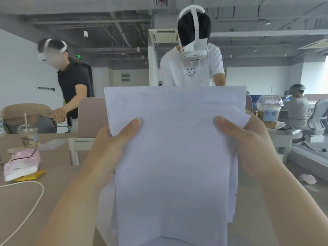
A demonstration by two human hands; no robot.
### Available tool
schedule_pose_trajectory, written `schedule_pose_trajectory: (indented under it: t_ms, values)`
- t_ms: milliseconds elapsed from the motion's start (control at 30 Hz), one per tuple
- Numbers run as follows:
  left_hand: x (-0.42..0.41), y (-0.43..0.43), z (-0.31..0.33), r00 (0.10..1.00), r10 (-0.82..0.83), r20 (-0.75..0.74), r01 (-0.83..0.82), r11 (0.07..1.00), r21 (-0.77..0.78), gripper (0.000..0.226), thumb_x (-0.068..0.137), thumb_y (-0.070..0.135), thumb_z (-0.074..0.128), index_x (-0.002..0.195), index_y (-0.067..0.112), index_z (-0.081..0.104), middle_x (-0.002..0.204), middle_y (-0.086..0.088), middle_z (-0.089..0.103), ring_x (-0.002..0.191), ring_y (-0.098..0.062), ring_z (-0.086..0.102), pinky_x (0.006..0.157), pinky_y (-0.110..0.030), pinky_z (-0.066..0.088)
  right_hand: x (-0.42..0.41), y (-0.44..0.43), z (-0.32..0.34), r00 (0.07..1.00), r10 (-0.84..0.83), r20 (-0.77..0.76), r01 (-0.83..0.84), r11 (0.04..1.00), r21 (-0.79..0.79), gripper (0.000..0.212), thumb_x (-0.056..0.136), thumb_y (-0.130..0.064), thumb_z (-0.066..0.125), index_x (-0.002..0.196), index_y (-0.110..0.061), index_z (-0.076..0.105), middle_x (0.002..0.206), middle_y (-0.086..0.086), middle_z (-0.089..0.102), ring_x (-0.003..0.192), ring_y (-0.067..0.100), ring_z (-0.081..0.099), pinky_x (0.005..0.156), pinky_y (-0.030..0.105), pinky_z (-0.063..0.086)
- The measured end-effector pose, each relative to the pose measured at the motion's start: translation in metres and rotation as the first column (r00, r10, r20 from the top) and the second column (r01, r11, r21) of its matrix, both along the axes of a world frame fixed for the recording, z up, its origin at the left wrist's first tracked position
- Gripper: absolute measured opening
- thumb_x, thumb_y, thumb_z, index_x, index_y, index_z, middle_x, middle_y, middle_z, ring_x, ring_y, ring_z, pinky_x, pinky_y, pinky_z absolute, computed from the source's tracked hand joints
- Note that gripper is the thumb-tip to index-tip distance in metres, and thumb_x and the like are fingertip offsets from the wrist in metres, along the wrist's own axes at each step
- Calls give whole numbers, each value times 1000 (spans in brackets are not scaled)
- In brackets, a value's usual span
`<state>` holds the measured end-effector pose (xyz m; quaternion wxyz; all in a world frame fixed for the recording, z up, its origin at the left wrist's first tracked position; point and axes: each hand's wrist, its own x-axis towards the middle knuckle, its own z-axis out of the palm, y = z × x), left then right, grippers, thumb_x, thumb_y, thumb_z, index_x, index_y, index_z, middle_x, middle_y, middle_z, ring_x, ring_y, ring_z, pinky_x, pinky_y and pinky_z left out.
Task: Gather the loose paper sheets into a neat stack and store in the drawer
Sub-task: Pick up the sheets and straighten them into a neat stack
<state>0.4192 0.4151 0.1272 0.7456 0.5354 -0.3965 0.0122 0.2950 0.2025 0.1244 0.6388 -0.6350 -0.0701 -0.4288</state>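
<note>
1. Between both hands, raised off the desk (58,174) in front of the wearer: the paper sheets (174,157), held upright by their two side edges.
2. Left hand (110,148) closed on the left edge, thumb pressed on the front face near the upper corner, fingers hidden behind the sheets.
3. Handling guess: light, thin, floppy. Lower part below the hands looks unsupported and would likely sag or fan if the grip loosens. Sheets slide on each other easily, so pinch through the whole thickness, both sides, about mid-height or higher.
4. Look: plain white, blank front, several sheets. Not squared yet, with edges staggered at the top and stepped along the lower right side under the right hand. Lower edge reaches the frame bottom, can't tell if it touches the desk.
5. Right hand (252,146) closed on the right edge, thumb on the front, fingers behind, some sheets poking past its palm.
6. Drawer not in view.
</note>
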Motion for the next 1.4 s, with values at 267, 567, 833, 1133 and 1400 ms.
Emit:
schedule_pose_trajectory:
  t_ms: [267, 567, 833, 1133, 1400]
  values:
    - [5, 2, -4, 996, -85, -7, 85, 996, -13, 14, 64, 47, 76, 77, 50, 74, 91, 19, 77, 86, -5, 74, 74, -33, 57, 1, 1, -2, 995, 102, 12, -102, 995, -11, 59, 66, -21, 78, 119, -2, 61, 108, 13, 74, 96, 30, 72, 73, 35, 56]
    - [-5, -9, -5, 996, 14, -90, -12, 1000, 18, 9, 64, 41, 67, 65, 43, 76, 75, 17, 77, 67, -2, 73, 58, -24, 56, 5, 14, -9, 989, 91, -114, -92, 996, -5, 22, 66, -16, 76, 87, -18, 79, 96, 5, 78, 88, 24, 74, 73, 35, 58]
    - [-12, -11, 2, 989, 142, -34, -144, 987, -76, 13, 70, 41, 68, 62, 52, 70, 70, 25, 73, 64, 6, 69, 68, -30, 54, -1, 18, -2, 998, -31, -49, 29, 998, -53, 29, 64, -24, 75, 93, -19, 75, 97, 2, 78, 91, 22, 74, 79, 39, 56]
    - [-13, -11, 2, 986, 159, -40, -163, 979, -126, 2, 72, 38, 71, 72, 40, 71, 78, 17, 76, 77, -6, 73, 72, -33, 56, 0, 13, -6, 996, 90, -27, -89, 995, 43, 37, 70, -14, 75, 107, -9, 70, 104, 9, 76, 95, 30, 73, 72, 35, 57]
    - [-13, -10, 5, 785, 483, 388, -485, 869, -100, 71, 82, 24, 72, 114, 67, 27, 121, 32, 52, 116, 0, 53, 96, -30, 47, -3, 22, 5, 786, -577, 224, 619, 727, -298, 70, 76, -7, 73, 117, -52, 39, 130, -3, 56, 98, -9, 55, 84, 18, 49]
